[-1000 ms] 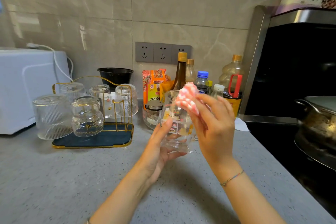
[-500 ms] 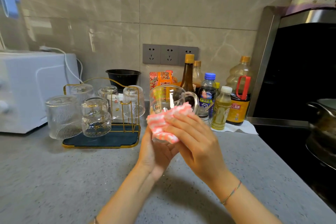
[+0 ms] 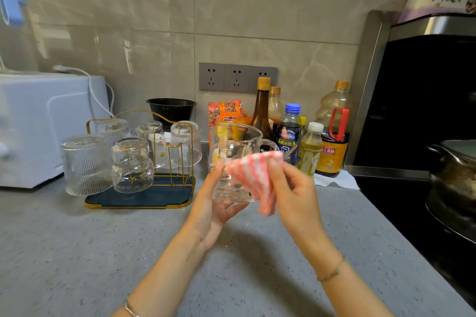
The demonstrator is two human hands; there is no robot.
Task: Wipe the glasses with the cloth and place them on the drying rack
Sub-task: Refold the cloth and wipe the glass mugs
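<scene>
Leftward first, the drying rack point(image 3: 159, 194) sits on the counter point(image 3: 77, 252) with several upturned glasses point(image 3: 131, 165) already on or beside it. Just right of it, the left hand point(image 3: 211, 213) cups the base of a clear handled glass point(image 3: 231, 144), fingers curled under it, holding it upright above the counter. Against its outer wall lies the pink-and-white cloth point(image 3: 253, 175), pinched between the thumb and fingers of the right hand point(image 3: 296, 195); condiment bottles point(image 3: 289, 131) stand behind. Wiping looks to be the step in hand, the outside being done. Next, I judge, the glass must be turned mouth-down and carried left to the rack, where a gold peg near the front right seems free, while the cloth comes away.
</scene>
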